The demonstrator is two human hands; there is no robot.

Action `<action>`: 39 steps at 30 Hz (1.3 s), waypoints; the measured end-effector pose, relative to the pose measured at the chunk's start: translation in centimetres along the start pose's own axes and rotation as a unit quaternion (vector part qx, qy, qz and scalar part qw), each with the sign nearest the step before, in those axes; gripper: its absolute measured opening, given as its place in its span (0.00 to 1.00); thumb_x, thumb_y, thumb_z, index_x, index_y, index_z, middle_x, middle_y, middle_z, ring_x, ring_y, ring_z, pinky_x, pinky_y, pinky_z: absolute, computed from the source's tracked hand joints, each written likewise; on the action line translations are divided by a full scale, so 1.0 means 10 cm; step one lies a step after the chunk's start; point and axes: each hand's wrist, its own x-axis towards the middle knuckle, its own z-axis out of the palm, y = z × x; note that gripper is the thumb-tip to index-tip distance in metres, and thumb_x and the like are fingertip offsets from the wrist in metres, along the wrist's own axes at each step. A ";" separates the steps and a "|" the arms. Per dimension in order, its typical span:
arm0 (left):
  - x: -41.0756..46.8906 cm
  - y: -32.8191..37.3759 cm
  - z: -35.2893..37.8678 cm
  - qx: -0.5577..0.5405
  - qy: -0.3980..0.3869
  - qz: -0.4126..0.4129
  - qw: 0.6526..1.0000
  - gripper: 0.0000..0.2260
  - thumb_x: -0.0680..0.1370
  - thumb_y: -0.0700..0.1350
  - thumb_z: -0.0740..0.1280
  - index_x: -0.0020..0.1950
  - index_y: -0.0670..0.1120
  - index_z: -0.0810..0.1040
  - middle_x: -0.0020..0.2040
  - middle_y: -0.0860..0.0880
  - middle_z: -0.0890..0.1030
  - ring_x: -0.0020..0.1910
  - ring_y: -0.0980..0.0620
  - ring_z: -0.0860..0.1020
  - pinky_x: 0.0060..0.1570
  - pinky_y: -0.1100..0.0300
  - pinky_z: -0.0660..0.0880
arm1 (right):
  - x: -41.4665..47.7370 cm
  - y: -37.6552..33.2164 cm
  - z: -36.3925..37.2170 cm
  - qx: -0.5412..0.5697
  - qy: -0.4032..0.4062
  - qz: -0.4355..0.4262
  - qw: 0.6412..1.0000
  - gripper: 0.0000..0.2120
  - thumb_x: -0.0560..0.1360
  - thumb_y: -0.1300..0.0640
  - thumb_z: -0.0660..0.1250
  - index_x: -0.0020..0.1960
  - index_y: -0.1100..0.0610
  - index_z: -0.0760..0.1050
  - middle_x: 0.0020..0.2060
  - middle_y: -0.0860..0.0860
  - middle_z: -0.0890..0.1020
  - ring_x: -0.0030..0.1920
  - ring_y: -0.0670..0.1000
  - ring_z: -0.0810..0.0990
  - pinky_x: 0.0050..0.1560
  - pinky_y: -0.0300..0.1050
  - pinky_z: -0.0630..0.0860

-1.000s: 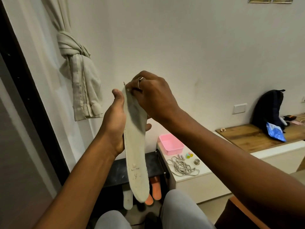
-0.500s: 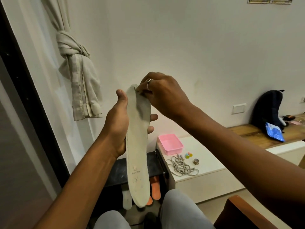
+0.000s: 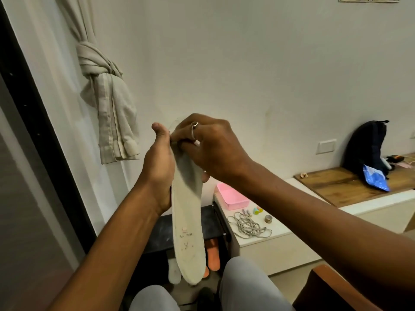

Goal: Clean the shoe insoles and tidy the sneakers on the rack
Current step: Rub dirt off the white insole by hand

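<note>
A long off-white insole (image 3: 187,232) hangs upright in front of me, heel end down, with small printed marks near the heel. My left hand (image 3: 157,173) holds it from behind, thumb raised along its left edge and fingertips showing at its right edge. My right hand (image 3: 208,144), wearing a ring, has its fingers curled over the insole's toe end and pinches it; a small white bit shows between the fingers. Below, on the black shoe rack (image 3: 161,230), lie another white insole (image 3: 174,270) and orange insoles (image 3: 212,257).
A white cabinet (image 3: 269,248) to the right carries a pink tray (image 3: 232,197), loose grey laces (image 3: 247,227) and small caps. A dark backpack (image 3: 368,144) and blue packet (image 3: 376,180) sit on a wooden bench. A knotted curtain (image 3: 105,108) hangs left. A wooden armrest (image 3: 336,288) is at lower right.
My right hand has slid from the insole's tip down over its toe end, covering it. The left hand keeps its hold; the insole has turned slightly.
</note>
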 end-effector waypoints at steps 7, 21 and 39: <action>-0.03 0.01 0.02 0.080 0.003 0.015 0.997 0.33 0.80 0.70 0.45 0.71 0.52 0.74 0.57 0.41 0.85 0.49 0.41 0.86 0.37 0.49 0.80 | 0.12 0.30 -0.11 -0.087 -0.009 -0.008 0.996 0.07 0.72 0.67 0.73 0.49 0.60 0.87 0.46 0.55 0.85 0.44 0.54 0.84 0.43 0.50 0.82; -0.09 0.04 0.07 0.143 0.052 0.010 0.988 0.34 0.81 0.69 0.48 0.64 0.45 0.79 0.49 0.40 0.86 0.43 0.40 0.86 0.37 0.44 0.83 | -0.08 0.40 -0.32 -0.088 -0.201 -0.142 0.965 0.07 0.77 0.67 0.70 0.51 0.61 0.86 0.52 0.53 0.85 0.53 0.52 0.82 0.44 0.50 0.82; -0.02 0.05 0.07 0.185 0.172 0.033 0.967 0.30 0.79 0.71 0.50 0.54 0.49 0.78 0.47 0.42 0.82 0.50 0.45 0.82 0.58 0.47 0.79 | -0.38 0.17 -0.23 -0.027 -0.217 -0.224 0.950 0.07 0.76 0.67 0.73 0.53 0.64 0.85 0.54 0.56 0.85 0.55 0.54 0.82 0.46 0.50 0.83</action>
